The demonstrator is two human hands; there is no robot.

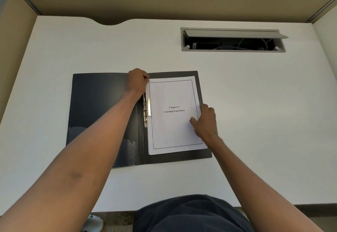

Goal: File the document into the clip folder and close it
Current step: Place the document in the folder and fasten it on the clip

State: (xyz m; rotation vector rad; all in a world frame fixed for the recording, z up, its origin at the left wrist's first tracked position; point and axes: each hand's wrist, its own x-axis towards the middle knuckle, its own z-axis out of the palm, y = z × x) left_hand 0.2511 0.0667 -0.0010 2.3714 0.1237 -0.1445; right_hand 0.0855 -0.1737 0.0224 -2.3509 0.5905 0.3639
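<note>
A black clip folder (pixel 102 107) lies open flat on the white desk (pixel 255 104). A white document (pixel 173 125) titled "Chapter 6 Learning Experience" rests on the folder's right half. Along the spine, the metal clip (pixel 148 110) presses on the paper's left edge. My left hand (pixel 137 82) is at the top of the spine, fingers curled against the document's top left corner. My right hand (pixel 206 122) rests on the document's right edge, its thumb on the page and its fingers over the edge.
An open cable tray (pixel 233 40) with a raised grey lid is set into the desk at the back right. Beige partition walls enclose the desk on three sides. My dark-clothed lap is at the desk's near edge.
</note>
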